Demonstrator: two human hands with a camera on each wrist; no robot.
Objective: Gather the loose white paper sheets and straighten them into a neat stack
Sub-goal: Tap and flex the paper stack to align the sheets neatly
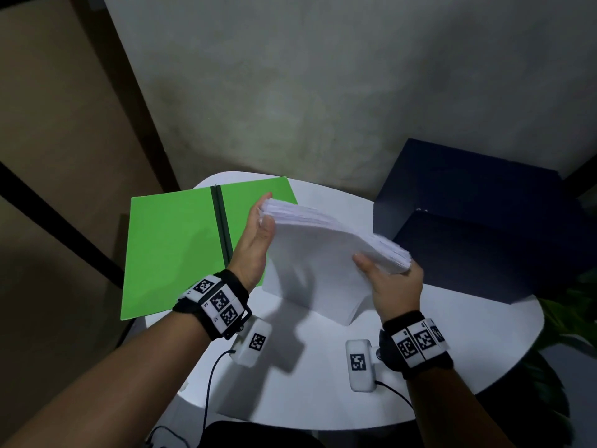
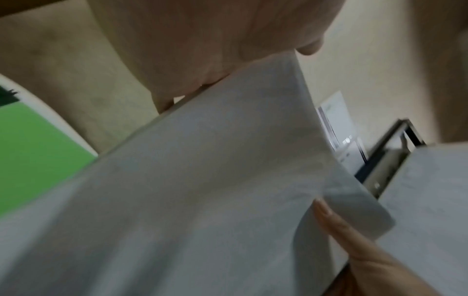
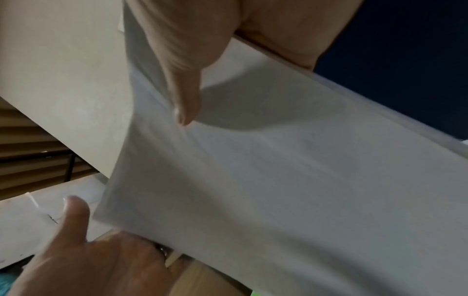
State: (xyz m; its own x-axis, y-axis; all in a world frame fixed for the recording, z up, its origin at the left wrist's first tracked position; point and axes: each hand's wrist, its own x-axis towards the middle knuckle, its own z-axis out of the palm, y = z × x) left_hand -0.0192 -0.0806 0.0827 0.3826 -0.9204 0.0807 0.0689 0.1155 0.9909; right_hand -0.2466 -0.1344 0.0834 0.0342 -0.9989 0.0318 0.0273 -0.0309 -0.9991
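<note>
Farthest left, a green folder (image 1: 174,250) lies opened flat on the white table (image 1: 452,367), one corner hanging past the table's edge, its dark spine (image 1: 221,221) running front to back. Just right of it the left hand (image 1: 255,240) stands on edge, palm flat and fingers straight, pressed against the left side of the stack of white paper sheets (image 1: 319,253); nothing is curled round the paper on this side. The stack is held up on its lower edge, which rests on the table, and leans away from the person, its top edges fanned a little and not quite flush. In the left wrist view the sheets (image 2: 202,180) fill most of the picture, blurred. At the stack's right upper corner the right hand (image 1: 394,282) grips it, thumb laid across the near face and fingers wrapped behind; the right wrist view shows that thumb (image 3: 182,84) pressed on the paper. Beyond, on the right, a dark blue box (image 1: 478,221) sits on the table close to the stack
</note>
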